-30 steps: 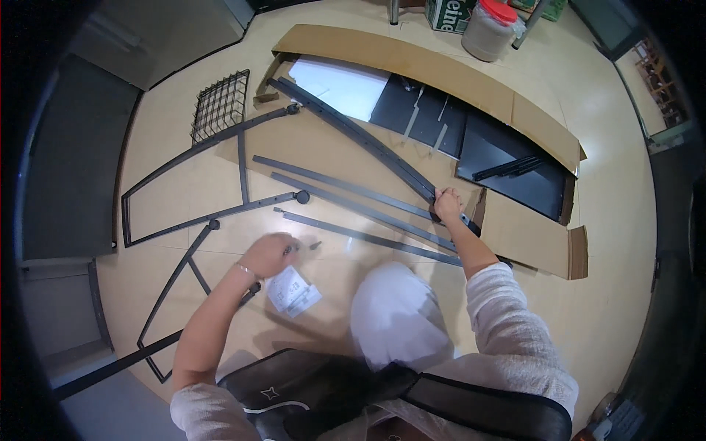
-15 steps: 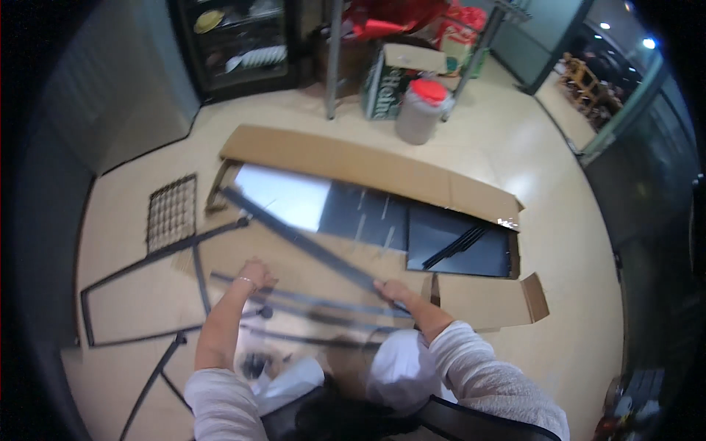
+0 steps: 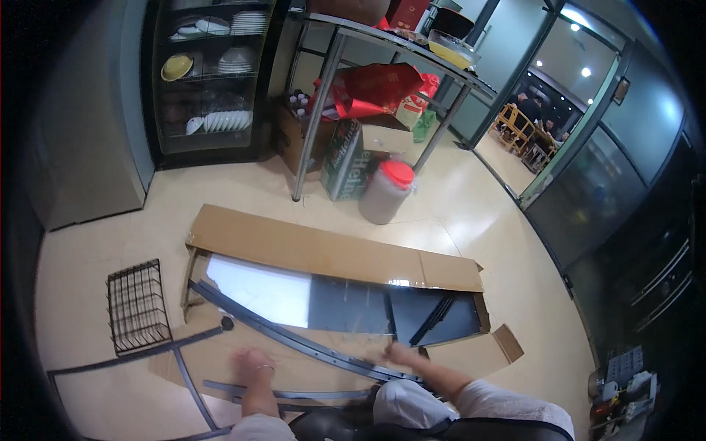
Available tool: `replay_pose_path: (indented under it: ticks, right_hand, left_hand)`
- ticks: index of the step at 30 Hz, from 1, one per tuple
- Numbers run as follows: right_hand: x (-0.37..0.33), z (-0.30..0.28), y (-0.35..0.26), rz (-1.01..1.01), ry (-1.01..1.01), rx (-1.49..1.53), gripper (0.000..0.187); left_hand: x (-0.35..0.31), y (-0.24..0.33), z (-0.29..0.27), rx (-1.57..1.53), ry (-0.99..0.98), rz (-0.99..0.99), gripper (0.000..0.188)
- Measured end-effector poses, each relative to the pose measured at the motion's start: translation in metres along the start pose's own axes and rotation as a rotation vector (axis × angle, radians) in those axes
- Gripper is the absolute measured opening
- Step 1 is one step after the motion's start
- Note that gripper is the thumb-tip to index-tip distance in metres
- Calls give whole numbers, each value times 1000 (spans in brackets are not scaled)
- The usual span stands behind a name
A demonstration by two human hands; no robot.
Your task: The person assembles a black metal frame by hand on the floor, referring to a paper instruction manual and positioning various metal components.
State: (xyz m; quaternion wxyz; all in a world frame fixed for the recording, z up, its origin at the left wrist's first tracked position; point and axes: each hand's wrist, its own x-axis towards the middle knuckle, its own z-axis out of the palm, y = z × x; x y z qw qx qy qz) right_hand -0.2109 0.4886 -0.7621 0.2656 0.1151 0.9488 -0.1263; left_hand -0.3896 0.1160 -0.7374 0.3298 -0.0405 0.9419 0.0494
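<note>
A long dark metal bar [image 3: 283,332], with small holes near its right part, lies slantwise along the near edge of the opened long cardboard box [image 3: 323,246]. My right hand [image 3: 401,356] is just above its right end; its fingers are slightly blurred, and whether they touch the bar is unclear. Over the flattened cardboard, my left hand [image 3: 254,361] is smeared by motion, so its fingers cannot be made out. Close beside it lies another dark bar [image 3: 294,392]. Inside the box are a white panel [image 3: 257,288], dark panels [image 3: 346,305] and a bundle of thin black rods [image 3: 432,320].
A black wire basket [image 3: 137,307] and a dark metal frame [image 3: 110,364] are on the floor at left. Farther off stand a red-lidded jar [image 3: 387,192], a metal-legged table [image 3: 331,95] and a glass-fronted dish cabinet [image 3: 209,158]. Beyond the right-hand doorway are seated people.
The view has tilted up, showing more of the table and doorway. The bar my right hand held raised has come down along the box's near edge. My left hand has blurred.
</note>
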Motion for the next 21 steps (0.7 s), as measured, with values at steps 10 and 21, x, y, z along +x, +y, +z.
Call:
replay_pose_path:
  ticks: [10, 21]
  right_hand:
    - [83, -651, -109, -284, 1648, 206, 36]
    - [204, -848, -131, 202, 1388, 59, 73]
  left_hand:
    - [172, -29, 221, -124, 910, 362, 107]
    - [155, -31, 209, 304, 963, -380, 96]
